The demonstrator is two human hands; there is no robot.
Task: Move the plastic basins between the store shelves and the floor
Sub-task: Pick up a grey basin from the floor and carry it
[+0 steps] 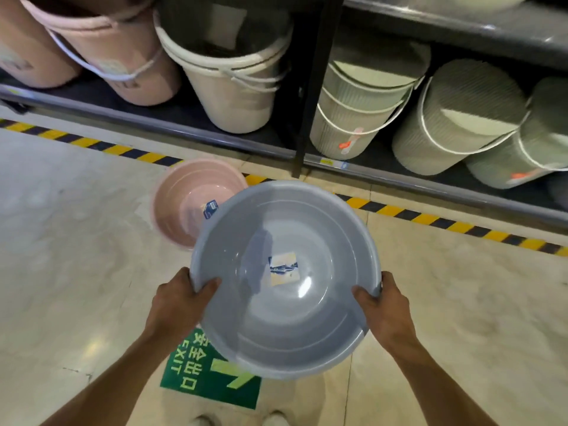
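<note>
I hold a round grey-blue plastic basin (285, 229) in front of me, above the floor, open side up and tilted slightly toward me, a label stuck inside its bottom. My left hand (178, 302) grips its left rim with the thumb inside. On the right rim my right hand (384, 312) grips the same way. A pink basin (187, 195) with a small blue label stands on the floor behind it to the left, partly hidden by the grey-blue one.
The low store shelf (184, 130) runs across the top, carrying pink buckets (123, 53), a cream bucket stack (233, 84) and ribbed grey-green buckets (455, 118). A black upright post (310, 96) divides it. Yellow-black tape (430, 218) lines the floor; a green exit sticker (196, 373) lies below.
</note>
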